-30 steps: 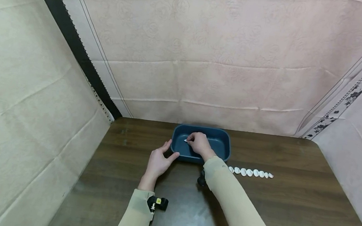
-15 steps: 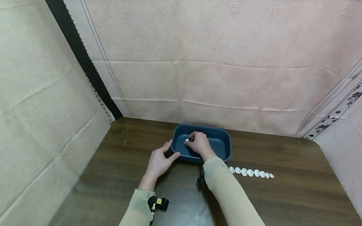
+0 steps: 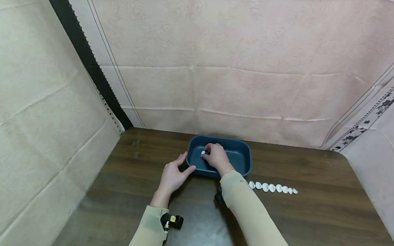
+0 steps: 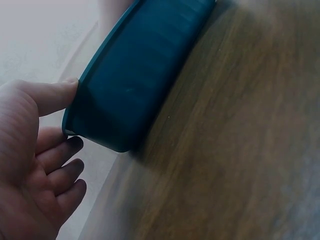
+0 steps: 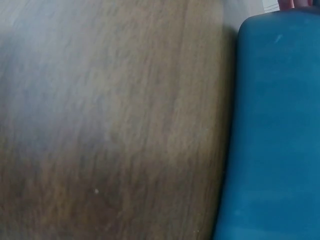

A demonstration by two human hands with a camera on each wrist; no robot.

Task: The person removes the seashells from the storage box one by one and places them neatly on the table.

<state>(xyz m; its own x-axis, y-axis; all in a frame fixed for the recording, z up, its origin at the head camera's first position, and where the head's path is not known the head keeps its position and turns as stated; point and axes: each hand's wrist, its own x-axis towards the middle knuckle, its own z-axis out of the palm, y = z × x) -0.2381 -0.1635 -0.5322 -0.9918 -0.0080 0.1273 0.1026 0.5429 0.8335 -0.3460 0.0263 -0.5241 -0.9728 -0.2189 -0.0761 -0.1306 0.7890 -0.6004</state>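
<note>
A dark blue rectangular tray [image 3: 238, 157] sits near the table's back edge. At its front left corner, my left hand [image 3: 172, 176] grips the rim between thumb and fingers; the left wrist view shows the thumb [image 4: 57, 95] against the tray wall [image 4: 135, 75]. My right hand [image 3: 217, 155] reaches into the tray and pinches a small white round piece [image 3: 203, 152] over the tray's left part. In the right wrist view only the tray's outer wall [image 5: 280, 125] and the table show; the right fingers are hidden there.
On the wooden table [image 3: 315, 231], a row of several small white round pieces [image 3: 272, 188] lies right of the tray's front, partly behind the right forearm. Their size shrinks toward the right end. Pale cloth walls [image 3: 223, 81] stand behind and on both sides.
The small white piece in my right hand has turned, from a thin sliver to a rounder face, and my fingers have shifted slightly on it. The left hand and tray have stayed put.
</note>
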